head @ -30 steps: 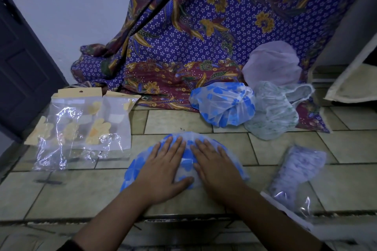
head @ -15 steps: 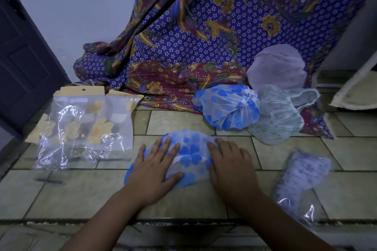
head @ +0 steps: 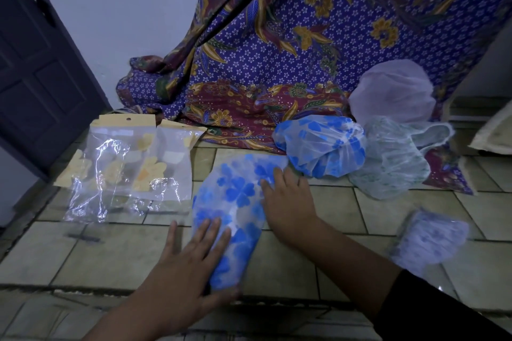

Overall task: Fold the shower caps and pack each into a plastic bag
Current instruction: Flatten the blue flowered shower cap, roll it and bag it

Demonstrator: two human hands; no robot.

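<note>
A batik cloth [head: 346, 44] is draping the far side of the tiled floor [head: 349, 202]. Empty plastic bags [head: 130, 169] are lying at the left. Beside them, on the near floor, the blue-flowered shower cap [head: 238, 196] is lying folded into a crescent. It is looking thin, limp and slippery, and is probably best pinned along its gathered edge. The left hand [head: 180, 282] is pressing its near end, fingers [head: 210, 232] spread. The right hand [head: 291, 210] is pressing its far end, fingers [head: 277, 183] together.

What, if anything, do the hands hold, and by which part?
Nothing is gripped: the left hand presses flat on the near end of the blue-flowered shower cap, the right hand touches its far edge.
</note>
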